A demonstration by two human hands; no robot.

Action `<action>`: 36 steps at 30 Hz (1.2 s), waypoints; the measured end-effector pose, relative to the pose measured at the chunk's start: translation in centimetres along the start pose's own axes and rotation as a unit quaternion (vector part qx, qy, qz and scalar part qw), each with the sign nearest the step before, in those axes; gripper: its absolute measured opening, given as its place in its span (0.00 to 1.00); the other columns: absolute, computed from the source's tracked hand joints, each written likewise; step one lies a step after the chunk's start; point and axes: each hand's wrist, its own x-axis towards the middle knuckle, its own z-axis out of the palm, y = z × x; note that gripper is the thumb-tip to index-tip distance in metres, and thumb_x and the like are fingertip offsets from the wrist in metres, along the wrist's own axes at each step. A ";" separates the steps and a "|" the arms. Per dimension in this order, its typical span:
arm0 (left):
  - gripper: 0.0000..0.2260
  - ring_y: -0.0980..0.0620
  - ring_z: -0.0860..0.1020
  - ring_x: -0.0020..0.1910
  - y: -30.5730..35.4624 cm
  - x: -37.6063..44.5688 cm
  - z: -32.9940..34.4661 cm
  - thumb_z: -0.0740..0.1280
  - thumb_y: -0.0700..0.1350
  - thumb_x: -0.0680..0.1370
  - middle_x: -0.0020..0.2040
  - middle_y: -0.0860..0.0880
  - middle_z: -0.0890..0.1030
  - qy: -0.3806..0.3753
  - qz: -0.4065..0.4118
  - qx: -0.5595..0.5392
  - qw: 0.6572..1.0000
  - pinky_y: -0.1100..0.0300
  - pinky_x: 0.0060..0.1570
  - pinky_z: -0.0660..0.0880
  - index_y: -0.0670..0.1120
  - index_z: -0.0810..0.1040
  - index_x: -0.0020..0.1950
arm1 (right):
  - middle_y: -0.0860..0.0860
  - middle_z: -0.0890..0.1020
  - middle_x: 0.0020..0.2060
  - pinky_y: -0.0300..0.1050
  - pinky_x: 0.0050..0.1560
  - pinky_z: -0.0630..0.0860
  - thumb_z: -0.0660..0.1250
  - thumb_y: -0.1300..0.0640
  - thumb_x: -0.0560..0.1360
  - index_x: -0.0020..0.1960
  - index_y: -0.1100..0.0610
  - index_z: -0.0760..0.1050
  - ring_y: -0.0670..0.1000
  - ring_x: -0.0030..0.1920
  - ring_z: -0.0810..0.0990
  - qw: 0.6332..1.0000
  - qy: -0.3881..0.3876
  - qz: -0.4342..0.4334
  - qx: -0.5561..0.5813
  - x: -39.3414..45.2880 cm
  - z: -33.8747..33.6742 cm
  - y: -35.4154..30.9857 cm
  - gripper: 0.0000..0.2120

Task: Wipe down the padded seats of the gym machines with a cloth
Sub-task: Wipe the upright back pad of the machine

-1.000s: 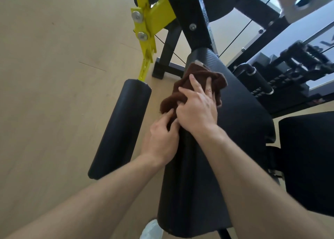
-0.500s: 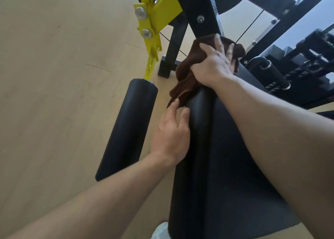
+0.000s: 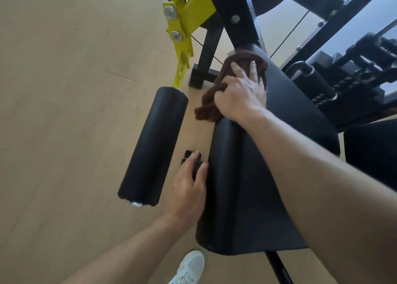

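A long black padded seat point(image 3: 240, 187) runs away from me through the middle of the view. My right hand point(image 3: 240, 90) presses a brown cloth point(image 3: 212, 99) onto the seat's far left edge, and part of the cloth hangs off the side. My left hand point(image 3: 189, 189) rests open against the seat's near left side, fingers spread, holding nothing. My right forearm crosses over the seat's right half.
A black foam roller pad point(image 3: 154, 144) on a yellow bracket point(image 3: 184, 34) lies left of the seat. Black frame posts point(image 3: 236, 15) rise behind it. A second black pad point(image 3: 371, 150) and a weight stack point(image 3: 354, 75) stand at right. My white shoe point(image 3: 189, 268) is on the wooden floor.
My right hand has drawn the cloth back toward me along the seat's left edge. My left hand has slid lower down the seat's side.
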 end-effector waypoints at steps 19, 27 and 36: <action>0.20 0.58 0.79 0.60 2.0 -0.8 -0.9 0.60 0.61 0.78 0.61 0.60 0.80 0.019 0.017 -0.074 0.997 0.56 0.61 0.79 0.61 0.71 0.70 | 0.50 0.46 0.83 0.62 0.78 0.41 0.56 0.48 0.82 0.81 0.45 0.60 0.63 0.81 0.38 0.999 0.034 0.036 0.020 -14.3 4.6 -1.7 0.27; 0.22 0.57 0.74 0.67 7.3 6.0 -0.9 0.62 0.59 0.81 0.68 0.58 0.76 0.015 0.091 -0.001 0.996 0.50 0.69 0.71 0.62 0.66 0.75 | 0.48 0.41 0.83 0.64 0.79 0.41 0.59 0.53 0.82 0.82 0.42 0.54 0.61 0.82 0.37 0.992 0.032 0.099 0.065 -2.1 1.5 -0.1 0.30; 0.25 0.54 0.66 0.74 10.6 9.5 0.5 0.60 0.55 0.83 0.75 0.55 0.69 -0.047 0.095 0.031 0.994 0.47 0.75 0.62 0.59 0.59 0.80 | 0.43 0.42 0.83 0.65 0.78 0.39 0.60 0.54 0.83 0.79 0.37 0.58 0.59 0.82 0.37 0.985 0.007 0.101 0.140 7.6 -1.0 3.1 0.28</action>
